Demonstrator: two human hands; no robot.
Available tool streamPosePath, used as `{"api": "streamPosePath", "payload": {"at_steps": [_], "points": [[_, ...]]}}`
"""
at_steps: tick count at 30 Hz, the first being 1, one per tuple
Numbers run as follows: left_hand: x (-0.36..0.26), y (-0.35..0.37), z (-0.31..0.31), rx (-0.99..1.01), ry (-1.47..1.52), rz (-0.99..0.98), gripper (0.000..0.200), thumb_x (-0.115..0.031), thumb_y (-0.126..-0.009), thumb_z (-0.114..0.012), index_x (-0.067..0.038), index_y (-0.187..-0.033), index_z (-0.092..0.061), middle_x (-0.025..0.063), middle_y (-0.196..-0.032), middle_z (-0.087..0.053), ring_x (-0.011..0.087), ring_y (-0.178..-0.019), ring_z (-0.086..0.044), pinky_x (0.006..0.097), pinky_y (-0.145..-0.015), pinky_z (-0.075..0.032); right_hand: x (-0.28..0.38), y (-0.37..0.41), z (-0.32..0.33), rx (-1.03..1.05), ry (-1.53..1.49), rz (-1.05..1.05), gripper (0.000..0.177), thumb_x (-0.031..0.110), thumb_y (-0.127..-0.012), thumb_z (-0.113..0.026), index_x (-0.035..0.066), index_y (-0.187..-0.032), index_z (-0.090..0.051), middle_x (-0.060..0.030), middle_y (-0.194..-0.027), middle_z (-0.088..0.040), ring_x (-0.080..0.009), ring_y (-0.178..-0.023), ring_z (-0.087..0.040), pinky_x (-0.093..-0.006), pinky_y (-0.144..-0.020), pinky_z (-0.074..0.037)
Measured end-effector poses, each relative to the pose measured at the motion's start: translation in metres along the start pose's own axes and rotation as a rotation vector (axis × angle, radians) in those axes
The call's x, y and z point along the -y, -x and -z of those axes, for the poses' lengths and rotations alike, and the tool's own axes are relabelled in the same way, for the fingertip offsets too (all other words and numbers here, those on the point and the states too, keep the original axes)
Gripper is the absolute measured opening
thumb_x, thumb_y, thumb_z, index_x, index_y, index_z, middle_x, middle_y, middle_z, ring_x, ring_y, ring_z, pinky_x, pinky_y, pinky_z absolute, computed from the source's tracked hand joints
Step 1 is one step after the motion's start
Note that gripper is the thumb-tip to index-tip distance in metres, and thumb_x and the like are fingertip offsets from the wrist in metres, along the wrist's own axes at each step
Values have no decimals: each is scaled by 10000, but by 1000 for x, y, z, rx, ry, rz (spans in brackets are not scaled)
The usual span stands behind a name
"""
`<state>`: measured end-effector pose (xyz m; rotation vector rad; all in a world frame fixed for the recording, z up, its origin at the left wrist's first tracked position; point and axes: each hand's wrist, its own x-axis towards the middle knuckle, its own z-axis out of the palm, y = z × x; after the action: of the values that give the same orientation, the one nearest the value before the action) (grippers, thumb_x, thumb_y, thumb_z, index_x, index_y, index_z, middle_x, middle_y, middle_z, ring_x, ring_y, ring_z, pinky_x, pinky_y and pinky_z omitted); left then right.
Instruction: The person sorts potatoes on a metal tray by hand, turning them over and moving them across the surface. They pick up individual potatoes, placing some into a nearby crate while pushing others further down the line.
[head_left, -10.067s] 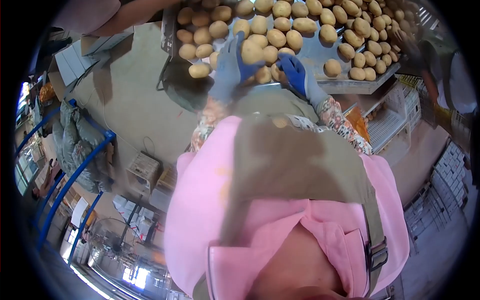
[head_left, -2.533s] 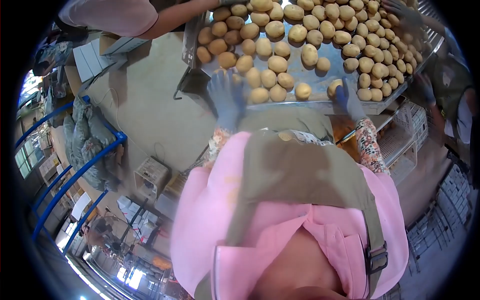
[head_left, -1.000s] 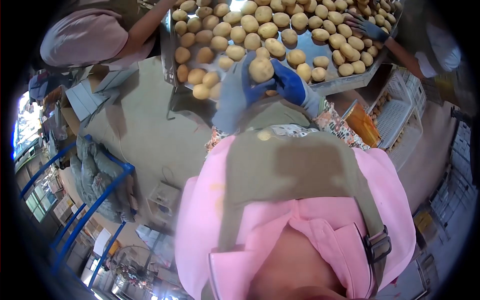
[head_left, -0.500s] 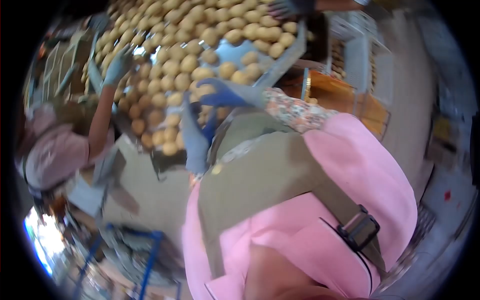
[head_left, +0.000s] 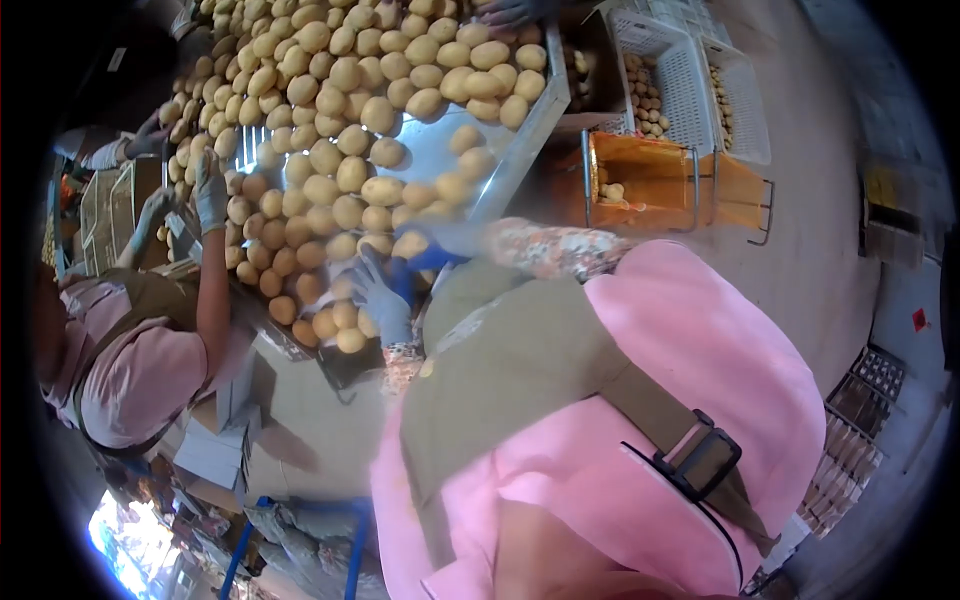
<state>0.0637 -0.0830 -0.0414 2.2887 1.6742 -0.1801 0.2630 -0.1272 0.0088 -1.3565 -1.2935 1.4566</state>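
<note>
A sloped sorting table [head_left: 520, 150] is covered with tan, oval, potato-like produce [head_left: 383, 190]. My left hand [head_left: 383, 305], in a pale glove with a blue palm, is at the table's near edge, fingers spread beside the lowest pieces. Just to its right is my right hand [head_left: 440, 246], gloved the same way and reaching in from the right under a floral sleeve. Motion smears its fingers, and I cannot tell whether it holds a piece. Both hands are close together in front of my apron.
At left, a co-worker's gloved hand [head_left: 210, 195] touches the produce; another gloved hand [head_left: 508, 12] is at the far edge. White crates [head_left: 690, 100] with smaller pieces stand at the right, above an orange-lined metal frame [head_left: 645, 185]. A blue metal frame [head_left: 360, 540] stands low left.
My left hand has turned and spread its fingers on the produce. My right hand has dropped lower toward the apron. The whole view has shifted.
</note>
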Motion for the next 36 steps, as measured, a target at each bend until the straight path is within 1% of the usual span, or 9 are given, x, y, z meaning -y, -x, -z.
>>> {"api": "streamPosePath", "payload": {"at_steps": [2, 3, 4, 18, 24, 27, 29, 30, 36], "points": [[4, 37, 21, -155, -56, -130, 724, -519, -918, -485, -128, -1497, -299, 201, -1516, -307, 411, -1415, -223, 541, -1125, -212, 6, 8, 17, -253, 180, -11, 655, 342, -704, -805, 58, -1233, -545, -138, -1047, -637, -246, -975, -618, -368, -898, -480], [16, 32, 49, 210, 649, 110, 679, -480, -927, -499, -128, -1484, -336, 160, -1548, -271, 410, -1421, -210, 536, -1130, -196, 3, 15, 24, -158, -369, -50, 742, 315, -704, -817, 44, -1310, -483, -108, -1122, -600, -209, -1042, -576, -346, -942, -455], [31, 53, 5, -231, 11, -120, 661, -474, -912, -517, -116, -1454, -391, 182, -1524, -304, 396, -1420, -224, 509, -1139, -194, -4, 27, 33, -183, -410, 4, 789, 281, -721, -814, 36, -1364, -428, -96, -1215, -541, -189, -1120, -514, -346, -968, -435], [72, 76, 23, -430, 77, 3, 632, -348, -912, -589, -29, -1422, -396, 231, -1430, -421, 403, -1334, -370, 519, -1095, -272, 54, 31, 66, -414, -6, -209, 731, 378, -740, -780, 50, -1325, -489, -173, -1225, -554, -261, -1122, -542, -383, -981, -426], [-8, -21, 51, -556, 222, -261, 621, -367, -932, -560, 29, -1387, -411, 280, -1401, -426, 444, -1298, -396, 517, -1094, -291, -13, -25, 25, -217, 965, 6, 678, 589, -715, -697, 155, -1226, -601, -163, -1261, -576, -403, -1271, -413, -491, -1095, -291], [-31, -45, 52, -503, 423, -267, 614, -362, -961, -511, 67, -1382, -388, 300, -1423, -385, 456, -1311, -364, 460, -1097, -304, 25, -10, 36, -32, 818, 148, 586, 530, -801, -649, 142, -1234, -582, -162, -1210, -605, -367, -1228, -481, -448, -1040, -360], [-9, -38, 3, -405, -7, -300, 631, -413, -971, -454, 19, -1420, -354, 288, -1459, -334, 470, -1311, -349, 516, -1082, -292, 21, -7, 53, 297, -52, 100, 454, 448, -875, -602, 115, -1184, -597, -152, -1125, -643, -310, -1115, -575, -395, -953, -423], [6, -27, -13, -297, -454, -302, 650, -465, -982, -397, -29, -1459, -321, 276, -1494, -283, 485, -1312, -333, 572, -1068, -279, 27, 4, 53, 282, -50, 95, 454, 448, -875, -602, 115, -1184, -597, -152, -1125, -643, -310, -1115, -575, -395, -953, -423], [20, 49, 35, -199, 57, -124, 673, -462, -921, -536, -198, -1499, -312, 224, -1509, -313, 434, -1338, -339, 531, -1108, -219, 29, 84, 88, -390, -518, -37, 283, 219, -779, -730, -1, -893, -592, 3, -918, -520, -89, -875, -497, -271, -745, -425]]}}
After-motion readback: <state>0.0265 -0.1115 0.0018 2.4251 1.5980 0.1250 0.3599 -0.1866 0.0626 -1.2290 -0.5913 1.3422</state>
